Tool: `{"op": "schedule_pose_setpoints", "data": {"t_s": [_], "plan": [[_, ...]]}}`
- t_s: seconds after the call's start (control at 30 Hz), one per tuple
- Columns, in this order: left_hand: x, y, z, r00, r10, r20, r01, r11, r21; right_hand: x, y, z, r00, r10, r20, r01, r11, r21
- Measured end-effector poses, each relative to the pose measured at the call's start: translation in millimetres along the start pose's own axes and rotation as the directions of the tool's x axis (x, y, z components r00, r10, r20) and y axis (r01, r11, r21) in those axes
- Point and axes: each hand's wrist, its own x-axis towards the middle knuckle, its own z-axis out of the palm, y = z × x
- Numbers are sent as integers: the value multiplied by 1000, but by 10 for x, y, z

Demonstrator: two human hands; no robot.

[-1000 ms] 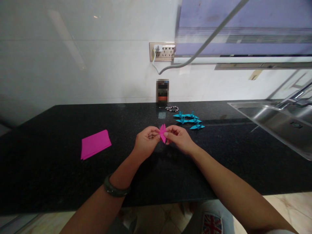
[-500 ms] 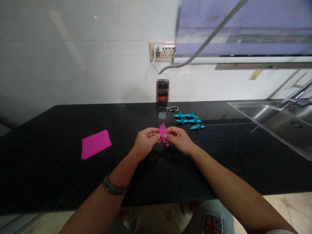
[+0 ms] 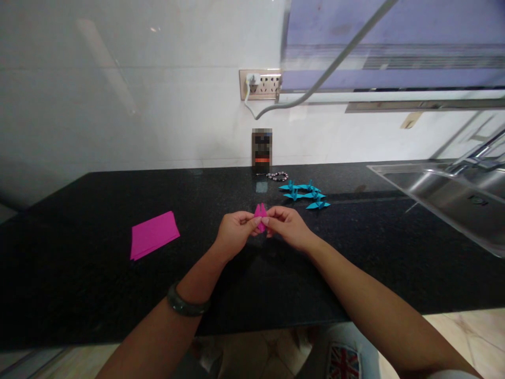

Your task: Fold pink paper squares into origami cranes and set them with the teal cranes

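Note:
A small folded pink paper point(image 3: 261, 211) with two narrow points facing away from me is held up between both hands, above the counter. My left hand point(image 3: 235, 231) pinches its left side, thumb on top. On its right side, my right hand point(image 3: 289, 225) grips it the same way, with the thumb over the middle. Fingers partly cover the lower end of the paper. Beyond my right hand stand several blue paper cranes point(image 3: 314, 195). Off to the left lies a stack of pink paper sheets point(image 3: 154, 235).
The black countertop point(image 3: 98, 295) runs up to a white wall. A phone-like object with a blurred screen point(image 3: 262, 150) leans there, a beaded bracelet point(image 3: 278, 176) beside it. A steel sink point(image 3: 442, 205) is set in at right. A cable point(image 3: 315, 87) hangs from a wall socket point(image 3: 265, 84).
Both thumbs have come closer together over the folded pink paper, and its two points look slightly shorter and wider. The view has shifted a little.

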Motion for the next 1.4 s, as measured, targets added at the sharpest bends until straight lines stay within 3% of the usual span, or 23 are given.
{"op": "schedule_pose_setpoints", "data": {"t_s": [0.5, 0.77, 1.03, 1.17, 1.4], "plan": [[-30, -20, -18, 997, 74, 3, -74, 992, 98, -9, -1, -9, 1000, -23, 7, 23, 997, -74], [-20, 5, -8, 996, 84, -14, -83, 995, 59, -8, -25, -2, 999, -38, -14, 37, 997, -61], [-9, -21, -21, 997, -20, 71, 30, 989, -145, -13, 34, 6, 998, -49, -35, 43, 988, -146], [-11, -21, -17, 983, -101, 152, 140, 953, -267, -23, -8, 33, 998, -60, -35, 58, 996, -65], [-38, 23, -3, 944, -162, 288, 239, 936, -257, -24, -65, 44, 998, -48, -36, 51, 996, 79]]}}
